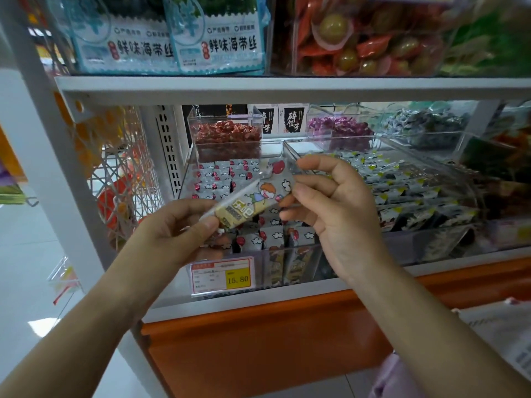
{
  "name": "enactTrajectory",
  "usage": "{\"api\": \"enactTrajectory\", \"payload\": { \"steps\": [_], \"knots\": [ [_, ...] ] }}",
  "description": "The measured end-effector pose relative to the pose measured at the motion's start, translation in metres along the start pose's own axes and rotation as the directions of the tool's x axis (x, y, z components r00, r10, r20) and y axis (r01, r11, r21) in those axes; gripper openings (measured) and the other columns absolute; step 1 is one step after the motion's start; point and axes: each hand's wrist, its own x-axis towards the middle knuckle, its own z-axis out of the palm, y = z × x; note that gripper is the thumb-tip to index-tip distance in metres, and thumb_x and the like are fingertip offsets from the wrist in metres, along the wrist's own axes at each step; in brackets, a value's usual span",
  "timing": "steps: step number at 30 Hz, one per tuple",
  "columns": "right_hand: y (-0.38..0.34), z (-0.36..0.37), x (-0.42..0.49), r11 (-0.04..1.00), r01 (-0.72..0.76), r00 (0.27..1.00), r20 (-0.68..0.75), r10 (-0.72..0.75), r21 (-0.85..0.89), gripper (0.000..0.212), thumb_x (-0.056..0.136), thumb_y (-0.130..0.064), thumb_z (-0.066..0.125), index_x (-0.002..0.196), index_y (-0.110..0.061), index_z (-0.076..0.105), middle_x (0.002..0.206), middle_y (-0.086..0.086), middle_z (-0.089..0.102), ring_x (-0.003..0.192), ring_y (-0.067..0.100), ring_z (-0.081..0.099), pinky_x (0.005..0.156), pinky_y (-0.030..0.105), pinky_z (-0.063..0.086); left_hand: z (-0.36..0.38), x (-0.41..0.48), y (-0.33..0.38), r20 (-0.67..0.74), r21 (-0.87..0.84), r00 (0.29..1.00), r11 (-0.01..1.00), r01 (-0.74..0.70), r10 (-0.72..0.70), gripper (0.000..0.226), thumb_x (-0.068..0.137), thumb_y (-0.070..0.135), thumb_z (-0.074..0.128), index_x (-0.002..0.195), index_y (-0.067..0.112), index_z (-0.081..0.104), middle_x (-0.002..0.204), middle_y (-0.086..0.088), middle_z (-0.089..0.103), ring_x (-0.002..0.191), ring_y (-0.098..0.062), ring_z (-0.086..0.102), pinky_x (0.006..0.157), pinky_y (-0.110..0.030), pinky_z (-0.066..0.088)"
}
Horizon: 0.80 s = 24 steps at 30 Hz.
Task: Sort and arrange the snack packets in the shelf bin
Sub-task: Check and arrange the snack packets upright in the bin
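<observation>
A small snack packet with a cartoon print, red balloon and yellowish end is held tilted in front of the shelf. My left hand pinches its lower left end between thumb and fingers. My right hand grips its upper right end, fingers curled. Behind and below the packet stands a clear plastic shelf bin filled with several matching packets, some upright in rows, some lying loose at the front.
A price tag reading 15.80 hangs on the bin's front. To the right is a clear bin of black-and-white packets. Smaller bins of red and purple sweets stand behind. The upper shelf edge runs overhead.
</observation>
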Motion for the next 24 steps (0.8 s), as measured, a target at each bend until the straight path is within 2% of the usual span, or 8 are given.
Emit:
{"api": "enactTrajectory", "payload": {
  "steps": [2,4,7,11,14,17,20,24],
  "knots": [
    [0.000,0.000,0.000,0.999,-0.035,0.999,-0.007,0.035,-0.010,0.009,0.086,-0.011,0.060,0.095,-0.011,0.063,0.082,0.006,0.065,0.065,0.019,0.065,0.052,0.025,0.053,0.001,-0.001,0.003,-0.053,0.014,0.996,0.997,-0.070,0.071,0.039,0.069,0.023,0.060,0.107,0.015,0.062,0.091,-0.003,0.070,0.078,-0.013,0.071,0.063,-0.019,0.056],
    [0.002,0.000,0.000,0.994,-0.066,0.998,0.004,0.067,-0.086,0.019,0.079,-0.028,0.067,0.091,-0.014,0.066,0.083,0.003,0.065,0.069,0.015,0.064,0.052,0.025,0.053,0.001,-0.001,0.004,-0.080,0.076,0.986,0.987,-0.138,0.144,0.037,0.066,0.023,0.063,0.103,0.018,0.060,0.086,-0.001,0.070,0.073,-0.011,0.070,0.062,-0.020,0.056],
    [0.008,-0.002,0.000,0.971,-0.066,0.998,-0.012,0.065,-0.230,0.012,0.080,-0.014,0.068,0.092,-0.016,0.066,0.088,0.001,0.068,0.072,0.012,0.066,0.059,0.022,0.054,0.002,-0.001,0.005,-0.065,0.132,0.979,0.974,-0.184,0.194,0.035,0.062,0.024,0.067,0.096,0.024,0.060,0.089,0.000,0.068,0.075,-0.010,0.068,0.064,-0.020,0.056],
    [0.013,-0.005,0.003,0.966,-0.076,0.997,-0.043,0.067,-0.245,0.029,0.085,0.006,0.057,0.100,-0.016,0.066,0.103,0.004,0.068,0.090,0.014,0.068,0.069,0.022,0.054,0.002,0.000,0.002,-0.049,0.051,0.978,0.979,-0.200,0.202,0.038,0.062,0.024,0.067,0.099,0.026,0.061,0.101,-0.007,0.067,0.091,-0.014,0.067,0.068,-0.014,0.053],
    [0.012,-0.006,0.002,0.944,-0.078,0.996,0.006,0.084,-0.320,0.031,0.081,-0.005,0.061,0.101,-0.027,0.068,0.106,-0.005,0.068,0.099,0.012,0.064,0.082,0.029,0.053,0.003,0.001,0.001,-0.073,0.090,0.973,0.973,-0.212,0.219,0.044,0.062,0.025,0.066,0.106,0.029,0.060,0.107,-0.006,0.064,0.098,-0.012,0.064,0.073,-0.012,0.052],
    [0.010,-0.004,-0.001,0.897,-0.036,0.993,0.089,0.083,-0.440,0.026,0.079,-0.022,0.068,0.103,-0.032,0.068,0.104,-0.012,0.068,0.100,0.004,0.063,0.089,0.028,0.052,0.006,-0.001,0.004,-0.084,0.152,0.966,0.961,-0.229,0.243,0.044,0.061,0.028,0.066,0.105,0.033,0.060,0.105,0.000,0.064,0.094,-0.005,0.064,0.072,-0.012,0.052],
    [0.009,-0.001,-0.002,0.863,0.019,0.993,0.112,0.043,-0.505,0.018,0.083,-0.019,0.067,0.096,-0.030,0.069,0.099,-0.015,0.070,0.095,0.000,0.064,0.088,0.024,0.052,0.008,-0.004,0.006,-0.082,0.221,0.962,0.946,-0.236,0.259,0.040,0.058,0.037,0.064,0.098,0.040,0.059,0.100,0.010,0.064,0.086,0.000,0.065,0.068,-0.009,0.051],
    [0.012,-0.002,0.000,0.864,0.023,0.998,0.056,0.006,-0.503,0.007,0.084,-0.019,0.065,0.085,-0.022,0.071,0.079,-0.017,0.069,0.081,-0.004,0.063,0.074,0.013,0.048,0.011,-0.006,0.008,-0.055,0.296,0.968,0.930,-0.219,0.245,0.033,0.058,0.042,0.063,0.091,0.044,0.060,0.091,0.025,0.064,0.082,0.003,0.064,0.063,-0.007,0.050]
  ]
}}
